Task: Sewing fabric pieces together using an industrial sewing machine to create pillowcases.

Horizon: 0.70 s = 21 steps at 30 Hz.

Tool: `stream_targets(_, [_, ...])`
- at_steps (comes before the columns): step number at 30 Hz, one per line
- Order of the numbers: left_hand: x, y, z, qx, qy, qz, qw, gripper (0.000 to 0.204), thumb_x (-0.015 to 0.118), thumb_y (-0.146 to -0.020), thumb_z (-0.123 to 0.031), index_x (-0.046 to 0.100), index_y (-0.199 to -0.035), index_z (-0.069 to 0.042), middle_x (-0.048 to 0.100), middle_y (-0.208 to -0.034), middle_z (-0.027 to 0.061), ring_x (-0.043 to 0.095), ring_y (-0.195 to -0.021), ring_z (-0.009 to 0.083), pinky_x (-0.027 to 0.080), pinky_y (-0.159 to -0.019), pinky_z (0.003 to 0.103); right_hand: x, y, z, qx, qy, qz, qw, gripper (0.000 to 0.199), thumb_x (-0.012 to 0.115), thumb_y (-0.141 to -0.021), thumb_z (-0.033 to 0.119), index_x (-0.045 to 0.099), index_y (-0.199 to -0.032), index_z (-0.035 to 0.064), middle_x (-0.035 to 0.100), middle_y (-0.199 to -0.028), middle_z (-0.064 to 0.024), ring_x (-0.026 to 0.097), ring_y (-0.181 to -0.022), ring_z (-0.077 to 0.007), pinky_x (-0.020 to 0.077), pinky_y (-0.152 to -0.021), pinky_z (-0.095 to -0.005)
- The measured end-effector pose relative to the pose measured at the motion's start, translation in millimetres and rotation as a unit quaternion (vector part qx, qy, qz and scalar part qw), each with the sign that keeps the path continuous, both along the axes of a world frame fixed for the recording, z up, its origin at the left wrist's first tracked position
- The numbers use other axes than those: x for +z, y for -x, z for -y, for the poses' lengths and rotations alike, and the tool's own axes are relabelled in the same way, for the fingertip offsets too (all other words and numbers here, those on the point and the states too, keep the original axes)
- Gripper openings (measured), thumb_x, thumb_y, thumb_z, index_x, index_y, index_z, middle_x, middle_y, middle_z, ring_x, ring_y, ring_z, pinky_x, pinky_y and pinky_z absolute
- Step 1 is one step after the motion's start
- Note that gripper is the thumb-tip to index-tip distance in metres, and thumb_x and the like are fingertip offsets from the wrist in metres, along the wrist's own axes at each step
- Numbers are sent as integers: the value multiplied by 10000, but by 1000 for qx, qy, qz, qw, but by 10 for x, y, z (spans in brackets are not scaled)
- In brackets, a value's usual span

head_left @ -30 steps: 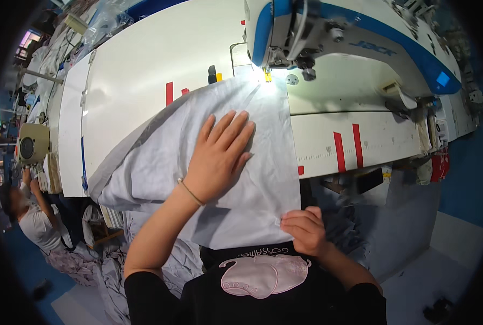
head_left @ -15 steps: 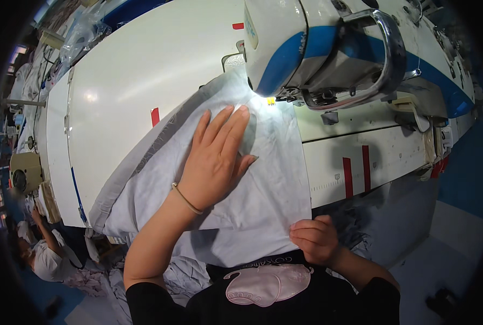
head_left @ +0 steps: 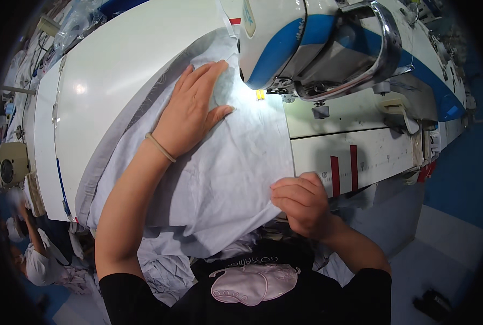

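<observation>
Pressing pale fabric flat on a white sewing table.

Nearest, the right hand is seen with fingers curled shut on the near edge of the pale grey fabric at the table's front rim. Further in, the left hand is laid flat on it, fingers spread. Beyond, a blue-and-white sewing machine is lit over the white table; blue floor is visible right.

pale lilac-grey cotton fabric panel: spread flat, slightly creased
place: table centre, far end at 12 o'clock under needle
</observation>
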<state>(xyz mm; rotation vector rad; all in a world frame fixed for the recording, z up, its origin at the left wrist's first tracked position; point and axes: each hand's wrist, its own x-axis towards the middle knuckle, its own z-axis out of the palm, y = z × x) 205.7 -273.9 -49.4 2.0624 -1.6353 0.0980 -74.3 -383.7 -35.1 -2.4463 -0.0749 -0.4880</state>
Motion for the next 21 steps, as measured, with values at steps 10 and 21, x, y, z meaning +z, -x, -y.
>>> stream_targets(10, [-84,-356,124,-30,47,-31,998,646,726,-860,-198,439,-1409,-17,541,-1374,158,485,-1272,360,356,-1125,467,16,-334,93,-30,9,64,997,268,581,-670,-100,694,-890,3,693,-967,-100,680,-923,-253,456,-811,-335])
stream_targets(21, [708,424,-2207,256,-194,-77,944,313,732,-804,-111,596,-1066,-7,573,-1024,165,588,-787,335,469,-718,414,-817,678,-985,-212,-590,-86,774,637,659,-836,-32,436,-1431,14,538,-1357,-158,500,-1283,-286,410,-1068,-396])
